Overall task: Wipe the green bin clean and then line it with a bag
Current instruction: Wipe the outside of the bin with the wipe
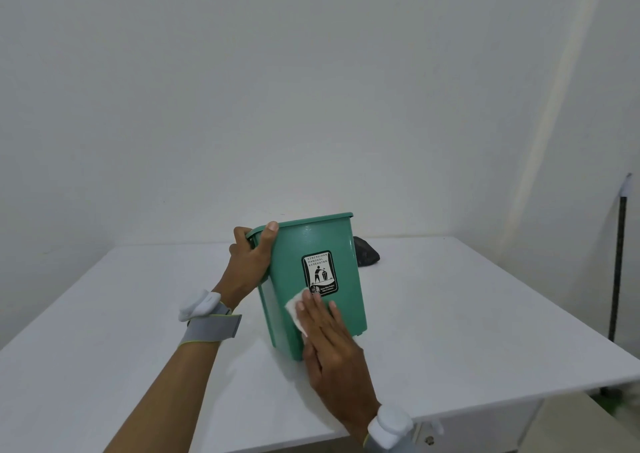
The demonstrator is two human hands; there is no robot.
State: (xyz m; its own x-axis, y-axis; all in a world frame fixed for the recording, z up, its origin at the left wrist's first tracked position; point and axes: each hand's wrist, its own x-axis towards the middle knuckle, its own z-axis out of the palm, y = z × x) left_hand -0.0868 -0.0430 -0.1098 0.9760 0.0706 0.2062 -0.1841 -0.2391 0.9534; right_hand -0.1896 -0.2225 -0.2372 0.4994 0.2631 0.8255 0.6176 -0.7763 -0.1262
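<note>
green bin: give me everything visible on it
The bin is a green, glossy plastic tub, rectangular and tapering toward its base, with a rolled rim. It stands on the white table, seemingly tipped slightly. A black-and-white sticker with a litter pictogram sits on the near face. The left hand grips the rim at its left corner; the right hand presses a white cloth flat against the lower front. A dark bag lies behind it. The inside is hidden.

Left hand [250,258] grips the green bin [311,245] rim; right hand [327,335] presses a white wipe [295,309] flat against its front.
</note>
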